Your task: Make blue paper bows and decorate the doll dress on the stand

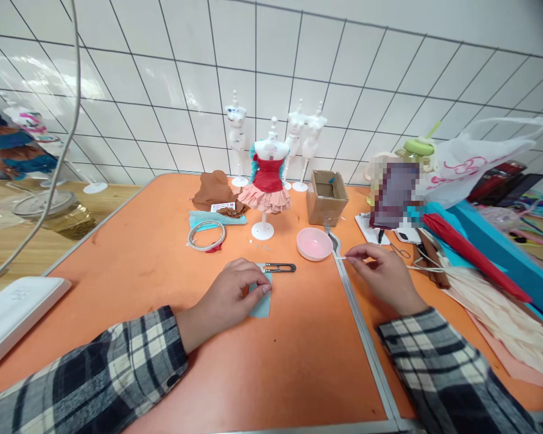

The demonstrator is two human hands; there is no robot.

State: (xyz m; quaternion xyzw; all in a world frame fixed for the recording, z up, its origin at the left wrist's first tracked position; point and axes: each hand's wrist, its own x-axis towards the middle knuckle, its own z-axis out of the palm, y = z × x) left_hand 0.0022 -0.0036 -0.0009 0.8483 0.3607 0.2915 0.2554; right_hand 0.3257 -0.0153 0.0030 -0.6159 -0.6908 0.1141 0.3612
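My left hand [233, 292] lies low over the orange table, thumb and forefinger closed on a small light-blue piece of cloth [260, 307]. Just beyond those fingertips are black-handled thread snips [283, 267], their blades partly behind the hand. To the right, my right hand [384, 274] pinches a short, thin white strip [340, 258] that points toward a pink bowl [314, 244]. A small dress form [263, 175] stands behind, dressed in a red bodice and a ruffled pink skirt. Left of its base, a roll of tape [207, 235] rests near turquoise cloth [194, 220].
Bare white dress forms [236, 132] stand by the tiled wall. A cardboard box [326, 199] is behind the bowl. Brown cloth [215, 191] lies at the back left. Scissors [400, 251] and piled fabrics [493, 289] occupy the right. A white device [22, 313] sits at the left edge.
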